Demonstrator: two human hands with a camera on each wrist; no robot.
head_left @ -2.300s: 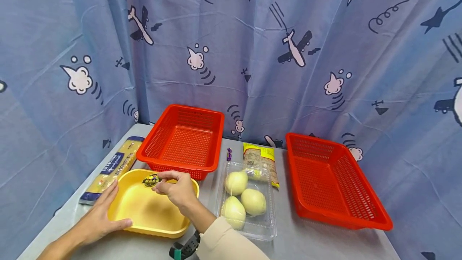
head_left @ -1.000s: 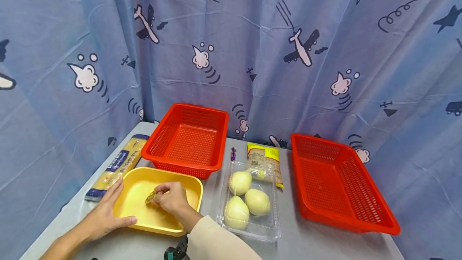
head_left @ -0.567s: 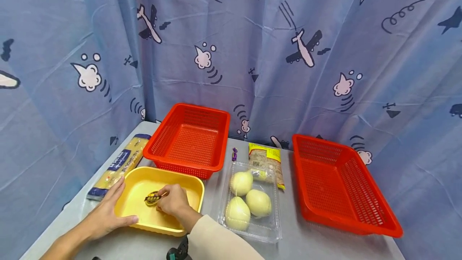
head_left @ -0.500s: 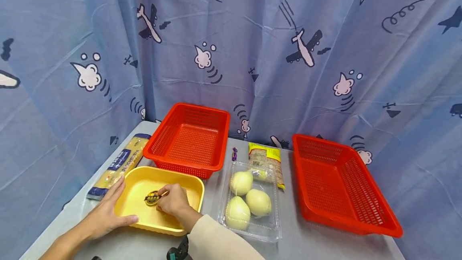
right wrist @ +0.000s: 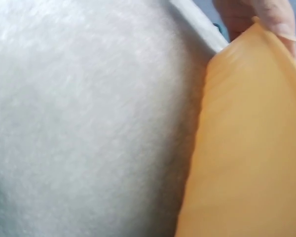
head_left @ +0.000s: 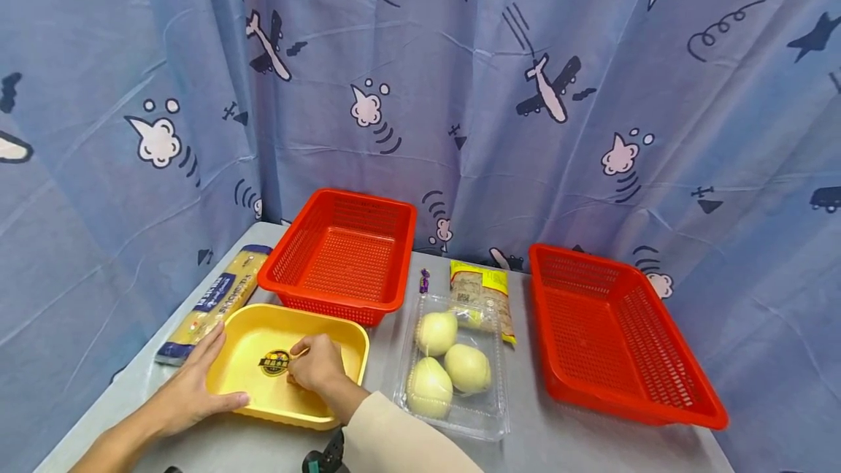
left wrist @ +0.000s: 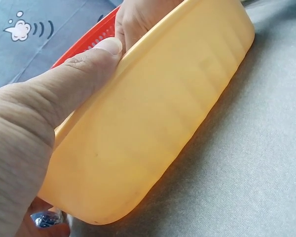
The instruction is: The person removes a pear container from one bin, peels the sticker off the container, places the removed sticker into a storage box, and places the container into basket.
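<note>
A shallow yellow plastic basin (head_left: pixel 351 331) stands at the front left of the table. My left hand (head_left: pixel 190 396) grips its near left corner, thumb along the near rim and fingers along the left side; in the left wrist view the thumb (left wrist: pixel 91 64) lies at the rim. A round black-and-gold label (head_left: pixel 274 363) with a banner across it lies face up at the basin's floor. My right hand (head_left: pixel 318 365) reaches inside with fingers curled, fingertips right at the label's right edge. Its fingertips are partly hidden from above.
A spaghetti pack (head_left: pixel 223 290) lies left of the basin, a red basket (head_left: pixel 401 268) behind it. To the right are a clear box (head_left: pixel 482 414) of pale round fruit, a purple-wrapped candy (head_left: pixel 424 280), a yellow-topped bag (head_left: pixel 502 283) and another red basket (head_left: pixel 670 404). A curtain hangs behind.
The right hand has brought the label down from near the basin's far wall. It was tilted in the fingers a second ago and now lies flat. The left hand has kept its grip.
</note>
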